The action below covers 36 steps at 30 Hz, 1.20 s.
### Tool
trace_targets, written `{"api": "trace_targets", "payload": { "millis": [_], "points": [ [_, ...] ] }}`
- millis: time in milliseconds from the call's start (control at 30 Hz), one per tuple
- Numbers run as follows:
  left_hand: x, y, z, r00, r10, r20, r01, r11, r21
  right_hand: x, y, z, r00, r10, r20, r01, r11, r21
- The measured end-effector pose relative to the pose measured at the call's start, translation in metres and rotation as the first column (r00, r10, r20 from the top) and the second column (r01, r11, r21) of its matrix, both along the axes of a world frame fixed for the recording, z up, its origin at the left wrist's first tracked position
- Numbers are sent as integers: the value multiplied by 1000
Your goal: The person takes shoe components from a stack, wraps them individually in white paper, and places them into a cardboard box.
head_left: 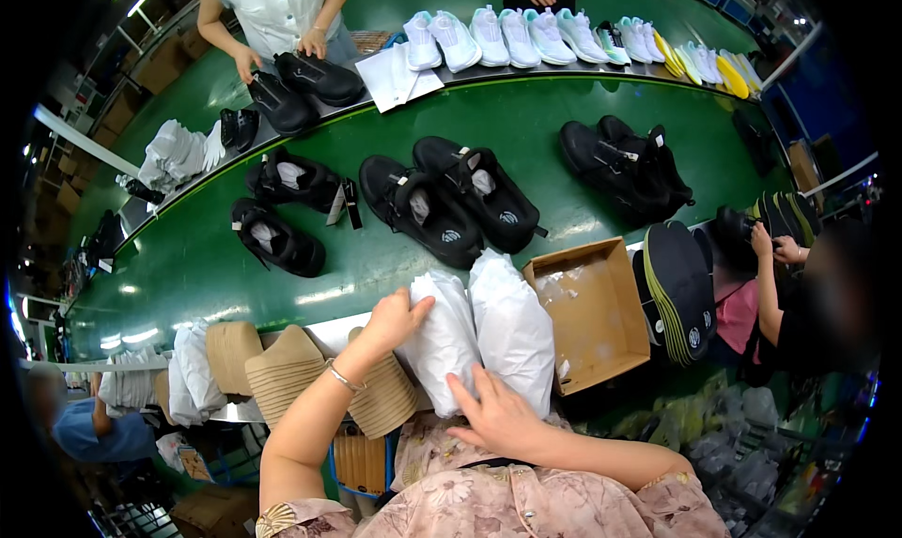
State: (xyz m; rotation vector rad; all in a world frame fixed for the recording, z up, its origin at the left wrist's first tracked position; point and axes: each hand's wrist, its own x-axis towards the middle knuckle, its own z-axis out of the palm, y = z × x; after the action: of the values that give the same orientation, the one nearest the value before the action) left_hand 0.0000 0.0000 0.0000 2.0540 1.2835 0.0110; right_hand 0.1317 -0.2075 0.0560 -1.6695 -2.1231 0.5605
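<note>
While the right hand (496, 414) lies flat against one white paper-wrapped bundle (515, 331), its grip loose and open, the left hand (395, 320) clasps the other bundle (442, 336) at the green tabletop's (526, 124) near edge; beyond lie black shoes (451, 200).

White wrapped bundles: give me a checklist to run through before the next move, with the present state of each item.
1. Left hand on the left white wrapped bundle: ok.
2. Right hand on the right white wrapped bundle: ok.
3. Both bundles fully wrapped: cannot tell, undersides hidden.
4. Cardboard box beside the bundles open: ok.
5. Black shoes on the green belt lie apart from both hands: ok.
</note>
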Motion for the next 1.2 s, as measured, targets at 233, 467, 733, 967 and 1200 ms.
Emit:
{"api": "trace_targets", "payload": {
  "millis": [233,467,733,967,1200],
  "points": [
    [-1,-4,7,1000,11,-26,-11,1000,-27,-24,0,-20,990,-93,104,97,995,-28],
    [-2,6,17,989,132,67,-128,990,-60,-8,2,-3,980,-140,-144,137,990,-29],
    [15,6,28,631,688,360,-230,608,-759,15,8,28,767,-357,-533,306,934,-185],
    [66,13,68,405,750,523,-198,630,-751,26,39,34,438,-586,-682,691,705,-162],
    [120,44,91,385,691,612,-98,690,-718,66,65,43,-8,-458,-889,650,673,-352]
  ]
}}
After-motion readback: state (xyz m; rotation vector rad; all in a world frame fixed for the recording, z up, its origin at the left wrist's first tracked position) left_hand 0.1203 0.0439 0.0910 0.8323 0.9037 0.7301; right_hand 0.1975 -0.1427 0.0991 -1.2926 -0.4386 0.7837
